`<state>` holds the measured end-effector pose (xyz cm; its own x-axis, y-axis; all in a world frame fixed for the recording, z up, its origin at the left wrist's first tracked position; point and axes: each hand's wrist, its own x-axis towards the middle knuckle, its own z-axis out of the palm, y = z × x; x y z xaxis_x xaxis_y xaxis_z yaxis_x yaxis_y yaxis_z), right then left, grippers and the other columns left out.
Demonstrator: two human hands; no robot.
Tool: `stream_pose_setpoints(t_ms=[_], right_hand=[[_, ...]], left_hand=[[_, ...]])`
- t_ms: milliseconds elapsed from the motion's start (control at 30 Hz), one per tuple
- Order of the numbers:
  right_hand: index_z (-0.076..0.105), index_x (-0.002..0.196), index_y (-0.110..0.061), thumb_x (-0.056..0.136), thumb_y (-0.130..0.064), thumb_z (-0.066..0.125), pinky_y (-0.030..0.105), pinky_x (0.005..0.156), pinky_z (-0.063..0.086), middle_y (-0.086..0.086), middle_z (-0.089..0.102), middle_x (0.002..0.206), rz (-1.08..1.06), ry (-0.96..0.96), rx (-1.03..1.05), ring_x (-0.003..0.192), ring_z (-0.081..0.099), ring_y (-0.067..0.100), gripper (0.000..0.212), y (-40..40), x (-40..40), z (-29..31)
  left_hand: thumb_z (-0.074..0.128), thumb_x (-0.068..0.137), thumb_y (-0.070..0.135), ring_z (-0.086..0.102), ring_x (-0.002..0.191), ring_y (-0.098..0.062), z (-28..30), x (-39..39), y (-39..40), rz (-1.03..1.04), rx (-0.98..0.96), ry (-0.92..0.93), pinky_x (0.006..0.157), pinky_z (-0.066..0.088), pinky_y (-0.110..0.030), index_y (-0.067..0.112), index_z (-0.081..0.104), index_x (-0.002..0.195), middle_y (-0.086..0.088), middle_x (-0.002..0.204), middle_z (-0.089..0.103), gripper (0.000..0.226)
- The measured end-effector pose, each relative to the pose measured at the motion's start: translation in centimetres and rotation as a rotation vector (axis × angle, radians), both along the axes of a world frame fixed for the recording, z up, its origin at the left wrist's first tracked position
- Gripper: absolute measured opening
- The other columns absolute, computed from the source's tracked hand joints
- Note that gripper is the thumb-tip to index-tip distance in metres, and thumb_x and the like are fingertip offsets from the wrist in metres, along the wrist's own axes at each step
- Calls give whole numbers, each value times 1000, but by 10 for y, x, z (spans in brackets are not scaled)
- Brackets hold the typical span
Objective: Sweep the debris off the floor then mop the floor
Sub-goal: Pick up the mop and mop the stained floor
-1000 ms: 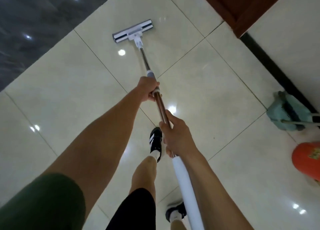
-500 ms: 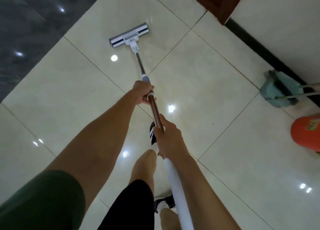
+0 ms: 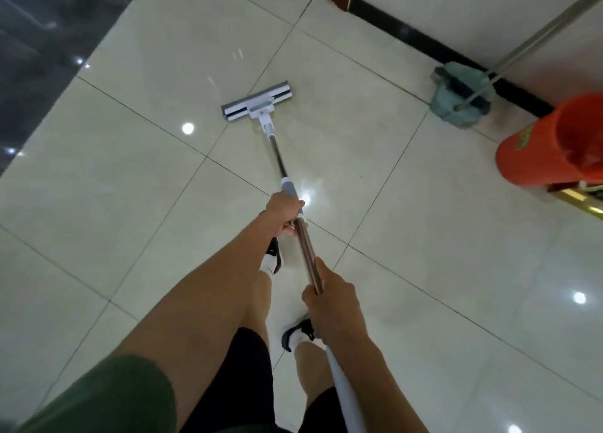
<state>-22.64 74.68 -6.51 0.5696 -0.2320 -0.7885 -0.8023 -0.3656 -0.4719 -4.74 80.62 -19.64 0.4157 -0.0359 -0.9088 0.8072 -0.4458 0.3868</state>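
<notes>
Head view: the left hand grips the mop handle just below its grey collar, fingers curled round it. The right hand grips the handle lower down. The mop head lies flat on the tiled floor, well ahead of both hands.

Your light is soft overhead indoor, fairly dim with a greenish cast. Ceiling lamps glare as small white spots on the glossy floor. Shadows are faint. Wide-angle lens bends tile lines toward the edges. Your green sleeve and the corners are blurred; centre is moderately sharp.
</notes>
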Motion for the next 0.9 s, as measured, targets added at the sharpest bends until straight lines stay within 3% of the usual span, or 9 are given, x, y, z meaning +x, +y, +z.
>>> stream_pose_setpoints(t_ms=[100, 267, 300, 400, 533, 667, 733, 833, 900], right_hand=[[48, 137, -25, 95, -16, 46, 14, 40, 38, -2, 60, 76, 0, 12, -20, 52, 57, 6, 43, -3, -33, 14], [53, 131, -28, 99, -20, 48, 10, 45, 40, -10, 59, 78, -3, -29, -58, 61, 59, 3, 34, -7, -49, 20], [54, 130, -28, 100, -22, 48, 8, 44, 40, -13, 56, 76, 3, -45, -62, 60, 57, 1, 32, -7, -47, 19], [56, 128, -28, 101, -24, 50, 7, 46, 40, -15, 55, 72, -10, -84, -55, 58, 57, 0, 29, -8, -37, 14], [55, 133, -27, 100, -24, 51, 8, 46, 38, -11, 58, 72, -41, -90, -17, 58, 58, 4, 34, -11, -11, 7], [49, 143, -27, 100, -28, 53, 5, 45, 37, -16, 56, 76, -74, -97, -23, 57, 56, 1, 43, -15, 49, -4], [49, 143, -28, 100, -30, 53, 7, 43, 38, -14, 58, 75, -96, -110, -30, 55, 58, 2, 43, -18, 91, -12], [55, 135, -27, 99, -28, 53, 23, 47, 53, -7, 63, 74, -121, -133, -33, 53, 62, 8, 36, -21, 169, -26], [56, 133, -27, 99, -27, 52, 26, 48, 55, -7, 62, 73, -115, -134, -43, 51, 62, 8, 34, -22, 227, -34]], left_hand=[[60, 100, 14, 74, 73, -34, 8, -36, -8, -30, 14, 10, 74, 62, -56, 1, 55, 113, -17, 83, 66, 19], [57, 102, 13, 72, 67, -32, 15, -49, -17, -50, 28, 22, 72, 63, -54, -2, 53, 116, -20, 88, 64, 20], [55, 102, 10, 71, 67, -33, 15, -45, -19, -49, 34, 24, 69, 63, -52, -3, 53, 116, -20, 87, 63, 19], [53, 101, 3, 67, 62, -37, 13, -27, -21, -51, 33, 28, 40, 55, -35, -4, 52, 116, -21, 79, 58, 17], [57, 98, 1, 69, 60, -39, 6, 0, -20, -40, 28, 13, 38, 52, -35, -3, 51, 115, -24, 84, 60, 19], [58, 99, 6, 71, 69, -43, -5, 57, -24, -22, 19, 2, 30, 40, -24, -6, 54, 113, -25, 80, 62, 18], [61, 99, 7, 71, 66, -41, -8, 104, -29, -17, 19, -3, 32, 45, -28, -4, 55, 109, -25, 78, 64, 16], [65, 97, 9, 73, 75, -44, -14, 186, -34, 2, 47, -6, 64, 62, -55, -2, 53, 110, -30, 92, 68, 21], [66, 96, 8, 73, 76, -43, -21, 244, -37, 17, 36, -6, 69, 61, -59, -3, 53, 109, -30, 97, 67, 21]])
